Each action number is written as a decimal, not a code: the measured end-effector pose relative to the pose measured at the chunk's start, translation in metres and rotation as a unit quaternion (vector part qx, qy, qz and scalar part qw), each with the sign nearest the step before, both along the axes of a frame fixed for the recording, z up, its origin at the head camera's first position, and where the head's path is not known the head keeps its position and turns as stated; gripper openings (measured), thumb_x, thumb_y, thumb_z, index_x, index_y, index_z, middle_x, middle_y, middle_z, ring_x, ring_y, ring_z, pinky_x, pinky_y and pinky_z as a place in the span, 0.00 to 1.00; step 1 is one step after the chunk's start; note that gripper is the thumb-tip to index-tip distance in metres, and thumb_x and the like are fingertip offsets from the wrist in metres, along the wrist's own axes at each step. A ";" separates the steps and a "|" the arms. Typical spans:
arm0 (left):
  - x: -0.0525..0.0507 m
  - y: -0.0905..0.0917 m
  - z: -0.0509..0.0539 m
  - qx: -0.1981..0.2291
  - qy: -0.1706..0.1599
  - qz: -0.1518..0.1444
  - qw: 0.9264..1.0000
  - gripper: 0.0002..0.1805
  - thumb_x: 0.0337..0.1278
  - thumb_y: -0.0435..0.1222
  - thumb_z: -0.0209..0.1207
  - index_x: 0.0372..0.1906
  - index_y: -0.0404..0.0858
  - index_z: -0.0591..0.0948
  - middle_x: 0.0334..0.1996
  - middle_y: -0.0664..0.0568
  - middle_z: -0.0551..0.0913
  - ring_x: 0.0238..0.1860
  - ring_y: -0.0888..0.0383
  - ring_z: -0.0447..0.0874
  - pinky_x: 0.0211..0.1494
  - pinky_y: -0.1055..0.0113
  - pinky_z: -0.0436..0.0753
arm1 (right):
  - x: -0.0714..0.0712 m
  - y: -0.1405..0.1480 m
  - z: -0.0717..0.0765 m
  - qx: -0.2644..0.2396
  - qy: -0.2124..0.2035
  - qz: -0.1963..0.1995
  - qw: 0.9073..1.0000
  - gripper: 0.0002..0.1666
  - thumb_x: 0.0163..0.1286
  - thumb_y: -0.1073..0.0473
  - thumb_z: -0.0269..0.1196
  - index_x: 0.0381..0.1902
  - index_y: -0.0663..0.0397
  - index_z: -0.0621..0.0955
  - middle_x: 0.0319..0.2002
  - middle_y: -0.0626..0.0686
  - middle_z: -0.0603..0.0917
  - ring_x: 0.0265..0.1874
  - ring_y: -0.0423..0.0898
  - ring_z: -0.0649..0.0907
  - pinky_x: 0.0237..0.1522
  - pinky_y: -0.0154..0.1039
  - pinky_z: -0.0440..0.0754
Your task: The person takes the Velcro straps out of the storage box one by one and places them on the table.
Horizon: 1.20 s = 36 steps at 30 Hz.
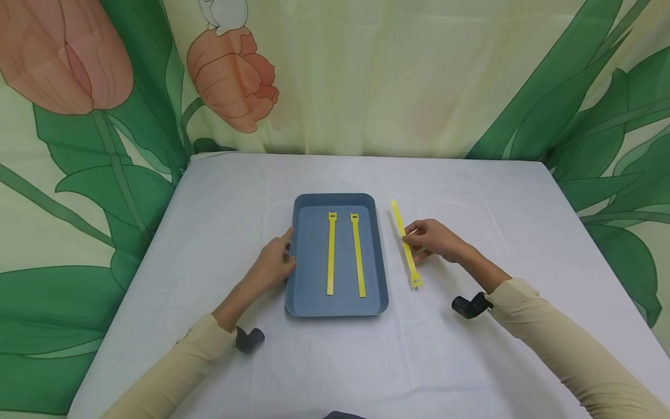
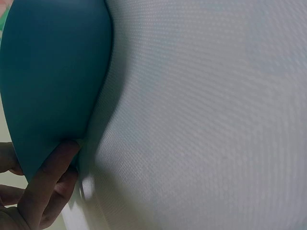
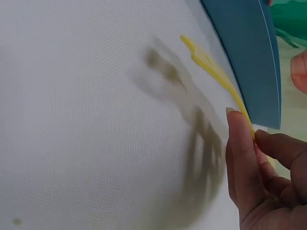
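Tray (image 1: 309, 285): blue-grey, rectangular with rounded corners and a low wall, lying flat on the white-covered table (image 1: 445, 180).
First cable tie (image 1: 331, 256): yellow, flat, lying lengthwise near the middle of the tray, slotted head at the far end.
Second cable tie (image 1: 358, 256): yellow, on the tray's floor just right of the first and apart from it, slotted head also far.
Third cable tie (image 1: 412, 270): yellow, outside the tray, just beside its right wall, slanted, slotted head towards the person.
Right hand (image 1: 434, 240): to the right of the tray, pinching the third cable tie along its length; the slotted head hangs over the table, casting a shadow.
Left hand (image 1: 271, 263): at the tray's left wall, gripping it, fingers against the outer side.
Sleeves (image 1: 555, 343): beige, on both arms, nearer the person than the tray.
Curtain (image 1: 361, 75): tulip-printed, beyond the tray.
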<state>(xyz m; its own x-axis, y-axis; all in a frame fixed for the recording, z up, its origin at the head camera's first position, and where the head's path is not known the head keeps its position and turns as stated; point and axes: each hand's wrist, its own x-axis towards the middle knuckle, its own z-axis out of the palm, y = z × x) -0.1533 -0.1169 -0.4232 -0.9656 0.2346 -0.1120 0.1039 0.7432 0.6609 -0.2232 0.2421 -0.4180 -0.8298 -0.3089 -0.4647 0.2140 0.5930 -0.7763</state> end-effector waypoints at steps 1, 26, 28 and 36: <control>0.000 0.000 0.000 -0.001 0.002 -0.001 1.000 0.38 0.56 0.27 0.53 0.70 0.25 0.51 0.50 0.33 0.73 0.45 0.47 0.76 0.46 0.60 0.80 | 0.000 0.000 -0.001 0.002 -0.002 -0.002 1.000 0.22 0.69 0.60 0.58 0.55 0.71 0.70 0.41 0.61 0.78 0.33 0.48 0.80 0.32 0.41 0.84; -0.002 0.000 0.002 -0.005 0.007 -0.005 1.000 0.38 0.55 0.27 0.53 0.70 0.24 0.52 0.48 0.33 0.73 0.44 0.47 0.76 0.44 0.60 0.80 | -0.002 -0.008 -0.010 0.022 -0.024 -0.049 0.998 0.23 0.67 0.60 0.60 0.53 0.71 0.72 0.34 0.58 0.81 0.25 0.45 0.83 0.31 0.39 0.84; -0.002 0.000 0.001 -0.003 0.008 -0.006 1.000 0.38 0.55 0.26 0.53 0.70 0.24 0.52 0.48 0.33 0.73 0.44 0.47 0.76 0.44 0.60 0.80 | -0.002 -0.009 -0.010 0.028 -0.019 -0.052 0.998 0.22 0.66 0.60 0.61 0.52 0.71 0.73 0.34 0.58 0.81 0.25 0.45 0.83 0.30 0.39 0.84; -0.002 -0.001 -0.002 0.003 -0.002 0.002 1.000 0.39 0.55 0.27 0.54 0.70 0.26 0.52 0.49 0.33 0.73 0.43 0.47 0.76 0.41 0.63 0.81 | -0.001 -0.014 -0.009 0.068 -0.003 -0.058 0.996 0.20 0.64 0.60 0.63 0.48 0.69 0.75 0.30 0.58 0.83 0.23 0.46 0.84 0.29 0.38 0.84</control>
<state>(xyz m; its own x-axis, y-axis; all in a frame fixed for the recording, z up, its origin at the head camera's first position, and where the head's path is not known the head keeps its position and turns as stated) -0.1551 -0.1176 -0.4250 -0.9659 0.2323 -0.1148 0.0989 0.7398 0.6655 -0.2243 0.2277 -0.4267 -0.8534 -0.1447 -0.5007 0.2919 0.6632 -0.6892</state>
